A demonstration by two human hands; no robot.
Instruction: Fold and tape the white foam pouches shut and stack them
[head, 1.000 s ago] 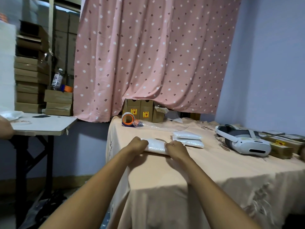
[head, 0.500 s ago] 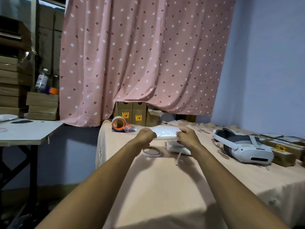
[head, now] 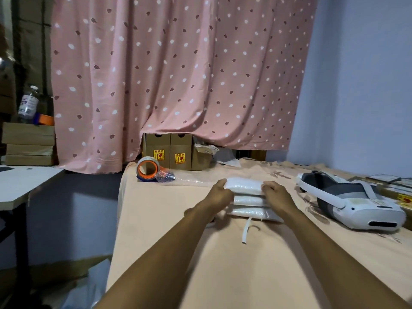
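The left hand and the right hand each curl their fingers round one short end of a white foam pouch, gripping it between them. That pouch sits squarely over two more pouches already piled up. Whether it has landed on them or hangs just above, I cannot tell from here. The pile stands on the cloth-covered worktop, to the left of the white headset and clear of it.

This reads to me as the stacking step: the pouch looks closed and is going on as the third layer. The next move, I'd judge, calls for squaring its edges with the ones beneath and letting both hands go together so the soft pile doesn't slide. After that comes another pouch to fold, though no loose unfolded one is plainly in sight.

A white strip trails out from under the pile towards the person, left of the headset's front end. It could snag a wrist as the hands draw away. The tape roll with the orange core lies far left of the headset and further back, near the worktop's left edge, which drops off just beyond it. Cardboard boxes close off the back, also left of the headset. Bare cloth nearer the person than the headset gives the arms open room to pull back.
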